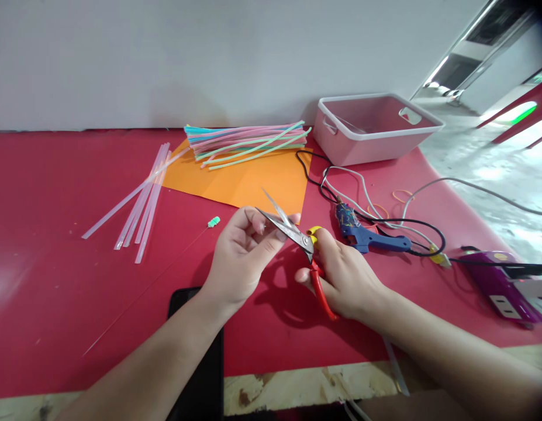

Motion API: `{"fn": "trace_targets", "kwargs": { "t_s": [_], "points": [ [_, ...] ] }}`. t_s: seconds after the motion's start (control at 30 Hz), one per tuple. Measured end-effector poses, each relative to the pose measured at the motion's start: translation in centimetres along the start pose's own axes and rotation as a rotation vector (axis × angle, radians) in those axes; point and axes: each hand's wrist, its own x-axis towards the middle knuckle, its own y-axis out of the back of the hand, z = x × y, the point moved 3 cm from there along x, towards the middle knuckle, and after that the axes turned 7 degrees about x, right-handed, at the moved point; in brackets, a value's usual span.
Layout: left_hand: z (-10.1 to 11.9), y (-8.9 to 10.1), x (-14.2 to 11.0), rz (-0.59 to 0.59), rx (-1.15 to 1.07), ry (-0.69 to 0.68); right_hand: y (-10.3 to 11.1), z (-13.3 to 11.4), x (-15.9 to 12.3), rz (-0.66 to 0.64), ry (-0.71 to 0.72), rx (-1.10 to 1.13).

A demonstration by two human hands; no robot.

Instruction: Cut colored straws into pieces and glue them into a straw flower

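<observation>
Scissors (306, 241): they are in the near middle of the scene, above the red table (55, 292), with blades (282, 225) apart and pointing to far left.
Right hand (347, 272): its fingers are closed around the yellow and red handles, probably spread so that the blades stand apart.
Left hand (244, 257): its fingers are curled, with the thumb beside the lower blade; I cannot tell if they pinch something small or only steady the metal.
Green piece (214, 222): it lies just left of the left hand, at the end of a thin wire (148, 286).
Dark flat object (195, 351): it is partly under the left forearm, at the near edge.
Glue gun (371, 238): it rests to the right, its cord looped beside it, perhaps to be within reach.
Clear sticks (143, 204): they lie loosely together at left.
Orange sheet (271, 181): it lies on the far side, with fuzzy stems (248, 143) bundled on it, maybe to keep them together.
Pink basket (362, 149): it stands at far right, maybe so the near space serves the hands.
</observation>
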Motion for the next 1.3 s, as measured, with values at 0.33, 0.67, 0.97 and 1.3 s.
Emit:
{"fn": "trace_targets", "kwargs": {
  "t_s": [0.33,0.67,0.97,1.3],
  "points": [
    [0.0,0.1,0.0,-0.016,-0.048,-0.002,-0.3,0.4,0.1,-0.010,-0.014,0.084],
    [0.3,0.5,0.1,0.020,-0.036,0.021,0.2,0.4,0.4,0.008,-0.018,0.301],
    [0.3,0.8,0.4,0.084,-0.057,0.092,0.6,0.3,0.3,-0.014,0.103,0.297],
    [0.3,0.8,0.3,0.085,-0.068,0.078,0.6,0.8,0.7,0.055,0.002,0.171]
  ]
}}
